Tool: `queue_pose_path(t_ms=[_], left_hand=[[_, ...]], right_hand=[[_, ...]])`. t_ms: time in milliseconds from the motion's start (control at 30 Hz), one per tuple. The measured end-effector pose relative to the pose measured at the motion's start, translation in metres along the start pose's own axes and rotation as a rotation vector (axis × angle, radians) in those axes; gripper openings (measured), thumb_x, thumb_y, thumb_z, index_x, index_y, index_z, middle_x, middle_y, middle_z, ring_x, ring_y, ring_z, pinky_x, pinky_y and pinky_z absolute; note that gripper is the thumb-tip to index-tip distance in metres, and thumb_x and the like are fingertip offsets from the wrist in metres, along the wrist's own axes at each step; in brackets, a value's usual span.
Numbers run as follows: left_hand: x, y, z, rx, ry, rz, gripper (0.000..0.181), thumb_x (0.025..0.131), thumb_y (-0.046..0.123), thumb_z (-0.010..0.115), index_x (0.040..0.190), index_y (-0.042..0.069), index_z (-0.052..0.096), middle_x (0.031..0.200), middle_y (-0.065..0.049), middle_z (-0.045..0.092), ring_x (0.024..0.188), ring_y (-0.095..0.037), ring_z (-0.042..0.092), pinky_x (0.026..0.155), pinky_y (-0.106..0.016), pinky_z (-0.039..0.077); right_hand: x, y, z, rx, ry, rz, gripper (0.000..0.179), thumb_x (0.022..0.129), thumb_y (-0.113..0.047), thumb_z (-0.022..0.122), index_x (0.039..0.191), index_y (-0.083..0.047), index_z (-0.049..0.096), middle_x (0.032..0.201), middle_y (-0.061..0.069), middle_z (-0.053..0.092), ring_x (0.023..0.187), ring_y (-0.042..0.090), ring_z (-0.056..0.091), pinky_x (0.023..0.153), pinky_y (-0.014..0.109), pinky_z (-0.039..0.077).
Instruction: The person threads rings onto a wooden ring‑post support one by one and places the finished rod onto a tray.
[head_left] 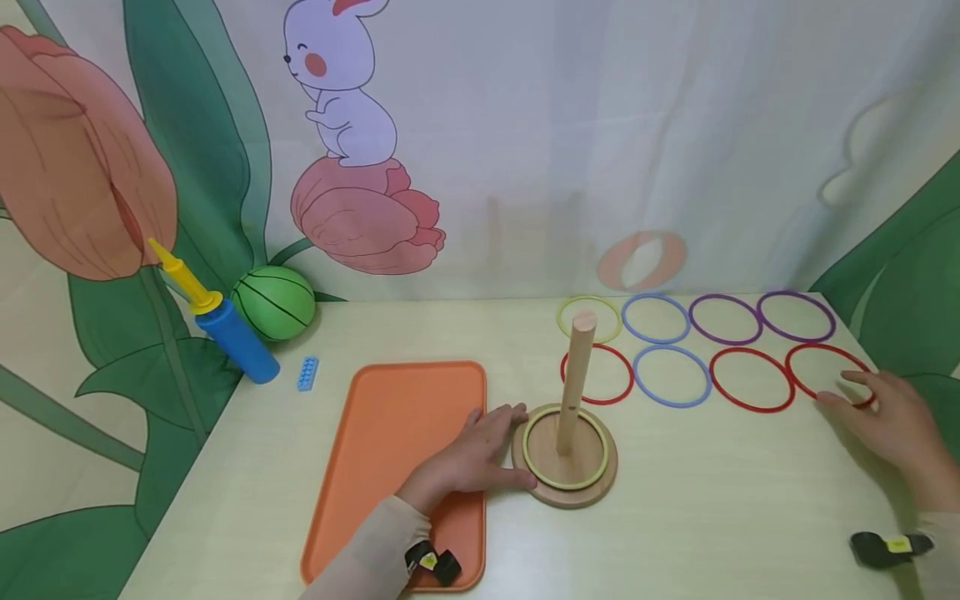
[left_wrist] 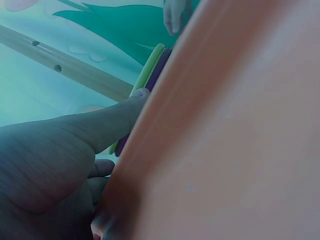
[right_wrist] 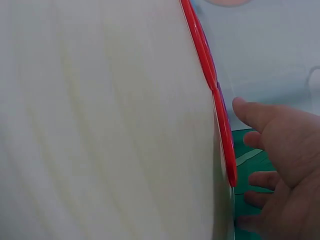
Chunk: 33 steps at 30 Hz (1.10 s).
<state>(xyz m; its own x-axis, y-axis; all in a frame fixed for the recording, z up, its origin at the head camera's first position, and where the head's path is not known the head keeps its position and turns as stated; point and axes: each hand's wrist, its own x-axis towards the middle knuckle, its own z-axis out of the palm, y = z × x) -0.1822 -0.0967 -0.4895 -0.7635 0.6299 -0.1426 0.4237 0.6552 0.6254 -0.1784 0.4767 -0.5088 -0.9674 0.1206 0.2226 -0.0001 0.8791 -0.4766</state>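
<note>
My left hand [head_left: 480, 454] rests at the left side of a round wooden base [head_left: 572, 498], thumb and fingertips against its edge. An upright wooden post [head_left: 577, 375] stands on that base with a yellow-green ring [head_left: 527, 454] around its foot. In the left wrist view, a purple ring [left_wrist: 159, 67] shows directly under the green ring [left_wrist: 148, 70], beside the extended thumb [left_wrist: 112, 122]. My right hand [head_left: 892, 421] hovers at the rightmost red ring [head_left: 813, 392], thumb and fingers spread over its near right rim. The right wrist view shows those fingers apart from the red ring [right_wrist: 225, 135].
More rings lie in two rows at the back right, among them a blue ring [head_left: 673, 406] and a purple ring [head_left: 726, 342]. An orange tray [head_left: 397, 417] lies left of the base. Further left are a blue brick [head_left: 307, 373], a green ball [head_left: 273, 304] and a hand pump [head_left: 238, 340].
</note>
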Motion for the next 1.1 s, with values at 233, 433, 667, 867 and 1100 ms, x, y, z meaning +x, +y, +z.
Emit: queue_pose_path(t_ms=[233,433,667,867,1100], left_hand=[[-0.001,0.000,-0.001,-0.003,0.010,0.020,0.091,0.090,0.051,0.082,0.159,0.011,0.039,0.170,-0.009,0.033,0.159,-0.024,0.025,0.129,-0.059,0.004],[-0.001,0.000,-0.001,-0.006,0.016,0.029,0.091,0.090,0.051,0.082,0.159,0.011,0.039,0.169,-0.009,0.034,0.159,-0.024,0.026,0.128,-0.059,0.005],[0.001,-0.001,0.000,0.004,0.023,0.036,0.090,0.090,0.051,0.082,0.158,0.011,0.039,0.168,-0.009,0.035,0.158,-0.024,0.028,0.128,-0.060,0.006],[0.000,0.000,-0.001,0.004,0.023,0.034,0.089,0.090,0.051,0.082,0.158,0.011,0.039,0.168,-0.010,0.035,0.158,-0.025,0.029,0.128,-0.060,0.006],[-0.001,0.003,-0.001,-0.001,0.021,0.031,0.089,0.090,0.049,0.083,0.158,0.010,0.040,0.167,-0.011,0.036,0.157,-0.025,0.030,0.128,-0.060,0.006]], right_hand=[[-0.005,0.003,-0.002,-0.022,-0.038,0.087,0.061,0.106,-0.038,0.063,0.123,0.019,0.056,0.135,0.053,0.041,0.143,0.066,0.022,0.108,0.079,0.026],[-0.006,0.004,-0.001,-0.062,-0.027,0.147,0.058,0.102,-0.040,0.068,0.106,0.017,0.059,0.118,0.048,0.051,0.125,0.064,0.041,0.098,0.071,0.038],[-0.007,-0.001,-0.005,-0.099,-0.059,0.180,0.062,0.099,-0.051,0.069,0.085,0.009,0.061,0.087,0.029,0.060,0.090,0.047,0.053,0.071,0.049,0.040],[-0.012,-0.004,-0.004,-0.111,-0.057,0.215,0.066,0.099,-0.056,0.068,0.077,0.006,0.059,0.086,0.029,0.055,0.091,0.048,0.050,0.072,0.049,0.040],[-0.021,-0.001,0.001,-0.095,-0.018,0.254,0.069,0.095,-0.061,0.069,0.074,0.004,0.058,0.091,0.034,0.053,0.102,0.054,0.044,0.083,0.060,0.039]])
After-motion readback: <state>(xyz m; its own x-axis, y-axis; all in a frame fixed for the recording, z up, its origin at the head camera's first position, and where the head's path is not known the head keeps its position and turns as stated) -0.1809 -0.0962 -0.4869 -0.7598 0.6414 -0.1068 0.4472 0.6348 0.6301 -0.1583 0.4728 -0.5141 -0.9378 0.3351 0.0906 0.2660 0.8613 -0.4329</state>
